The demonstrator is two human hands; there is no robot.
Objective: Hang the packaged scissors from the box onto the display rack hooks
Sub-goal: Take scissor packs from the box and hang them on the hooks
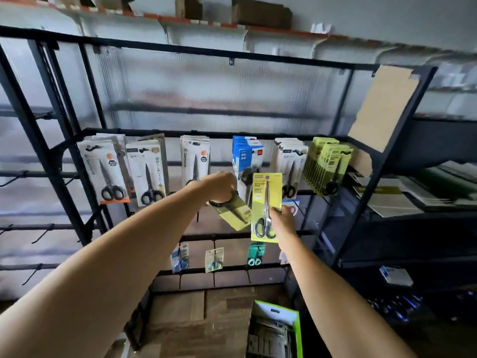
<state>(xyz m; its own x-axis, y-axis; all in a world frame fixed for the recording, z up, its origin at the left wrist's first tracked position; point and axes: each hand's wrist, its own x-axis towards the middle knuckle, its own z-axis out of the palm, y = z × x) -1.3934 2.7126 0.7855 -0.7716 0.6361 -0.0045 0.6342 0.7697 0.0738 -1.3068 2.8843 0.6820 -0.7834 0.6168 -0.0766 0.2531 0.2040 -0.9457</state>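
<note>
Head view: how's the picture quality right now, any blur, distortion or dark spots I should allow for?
Head view: wide-angle lens bows the rack bars; the pack in the left hand is smeared by motion, while the yellow pack in the right hand reads sharply; lower right shelves are dim, and the box sits in shadow.

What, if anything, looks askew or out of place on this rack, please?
The yellow scissors pack gripped by the left hand hangs tilted, while the right hand holds another yellow pack upright. A brown cardboard sheet leans crookedly against the black rack frame.
</note>
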